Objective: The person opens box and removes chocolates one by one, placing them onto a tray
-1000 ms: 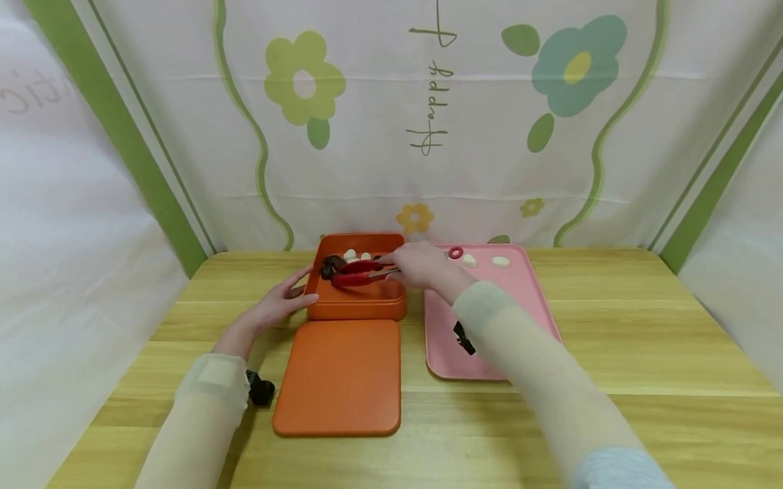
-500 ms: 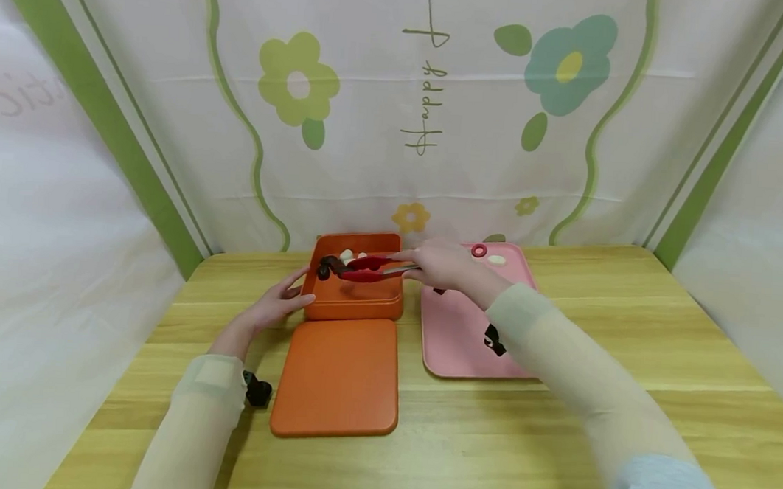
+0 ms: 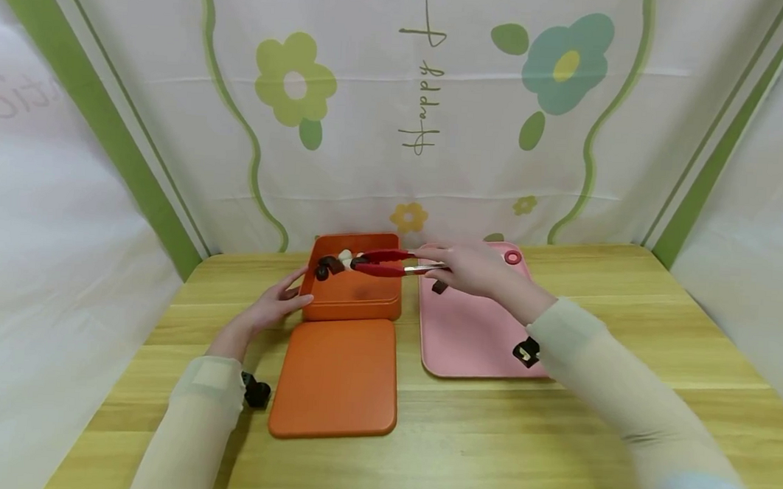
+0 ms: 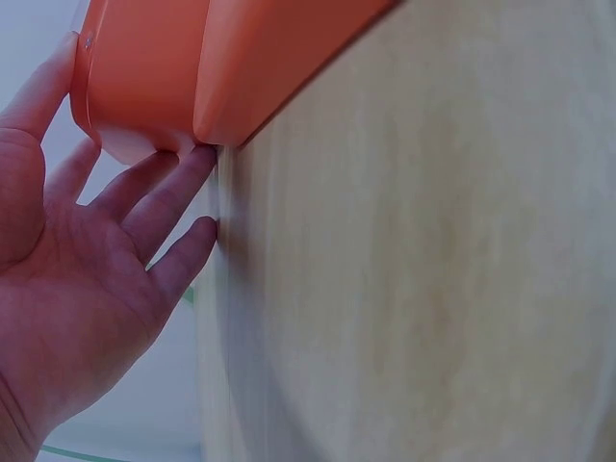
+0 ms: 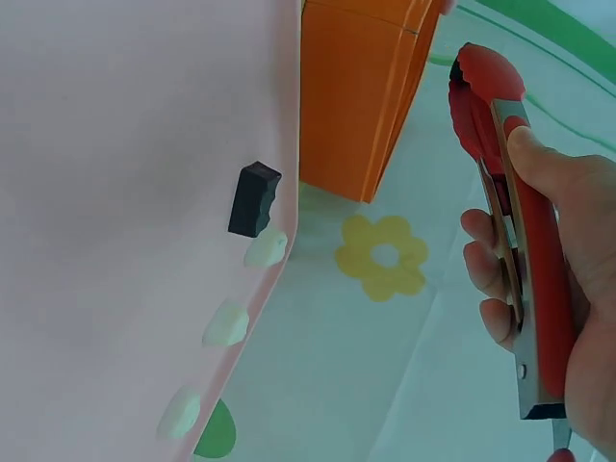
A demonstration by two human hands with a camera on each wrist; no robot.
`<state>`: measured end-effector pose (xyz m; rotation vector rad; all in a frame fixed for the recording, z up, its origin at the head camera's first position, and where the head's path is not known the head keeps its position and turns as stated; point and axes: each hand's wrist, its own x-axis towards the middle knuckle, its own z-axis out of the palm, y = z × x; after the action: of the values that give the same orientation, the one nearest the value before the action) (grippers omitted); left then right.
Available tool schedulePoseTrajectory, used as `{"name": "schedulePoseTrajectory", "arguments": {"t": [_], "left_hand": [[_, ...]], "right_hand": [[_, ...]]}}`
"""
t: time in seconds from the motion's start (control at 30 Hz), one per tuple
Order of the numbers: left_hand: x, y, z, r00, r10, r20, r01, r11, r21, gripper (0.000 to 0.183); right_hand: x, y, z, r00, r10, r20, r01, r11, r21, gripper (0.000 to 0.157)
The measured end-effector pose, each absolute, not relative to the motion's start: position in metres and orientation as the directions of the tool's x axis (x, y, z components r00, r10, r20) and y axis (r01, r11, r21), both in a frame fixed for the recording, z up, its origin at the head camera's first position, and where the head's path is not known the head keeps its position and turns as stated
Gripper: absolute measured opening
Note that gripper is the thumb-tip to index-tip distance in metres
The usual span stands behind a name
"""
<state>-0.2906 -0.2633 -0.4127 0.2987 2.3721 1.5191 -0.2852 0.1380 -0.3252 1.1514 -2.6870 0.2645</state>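
Note:
My right hand [image 3: 470, 267] grips red-tipped metal tongs [image 3: 382, 270] above the right side of an orange box [image 3: 351, 310]. A small dark piece [image 5: 458, 73] shows between the tong tips in the right wrist view. In the box lie a dark brown block [image 3: 334, 265], a round black piece [image 3: 322, 273] and white pieces [image 3: 345, 256]. My left hand [image 3: 274, 303] rests against the box's left side. Its fingers are spread nearly straight, with the thumb [image 4: 50, 85] at the rim, as the left wrist view shows.
A pink tray [image 3: 472, 345] right of the box bears a dark block [image 3: 439, 286], a red ring [image 3: 512, 257] and several white pieces [image 5: 226, 324]. An orange lid [image 3: 336, 378] lies in front of the box on the wooden table [image 3: 461, 440]. A printed curtain [image 3: 382, 170] hangs behind.
My right hand has moved right and lifted the tongs from among the pieces, with a dark piece at their tips. My left hand stays at the box.

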Motion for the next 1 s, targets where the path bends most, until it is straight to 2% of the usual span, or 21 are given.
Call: {"name": "schedulePoseTrajectory", "arguments": {"t": [0.2, 0.37, 0.63, 0.77, 1.0], "left_hand": [[-0.289, -0.263, -0.411, -0.926, 0.354, -0.135, 0.022, 0.407, 0.913, 0.076], [-0.289, -0.263, -0.411, -0.923, 0.357, -0.141, 0.016, 0.403, 0.915, 0.076], [-0.29, -0.263, -0.412, -0.93, 0.334, -0.156, 0.005, 0.435, 0.9, 0.078], [-0.291, -0.264, -0.412, -0.927, 0.342, -0.153, 0.012, 0.435, 0.9, 0.078], [-0.289, -0.265, -0.411, -0.93, 0.334, -0.156, 0.008, 0.441, 0.897, 0.078]], "right_hand": [[-0.273, 0.16, -0.327, -0.657, -0.671, 0.343, -0.714, 0.7, 0.002, 0.046], [-0.265, 0.178, -0.332, -0.628, -0.658, 0.416, -0.719, 0.695, 0.013, 0.048], [-0.246, 0.204, -0.339, -0.688, -0.62, 0.377, -0.679, 0.734, -0.032, 0.05], [-0.235, 0.216, -0.342, -0.683, -0.624, 0.379, -0.676, 0.737, -0.006, 0.054], [-0.221, 0.236, -0.346, -0.689, -0.609, 0.394, -0.659, 0.752, 0.011, 0.051]]}}
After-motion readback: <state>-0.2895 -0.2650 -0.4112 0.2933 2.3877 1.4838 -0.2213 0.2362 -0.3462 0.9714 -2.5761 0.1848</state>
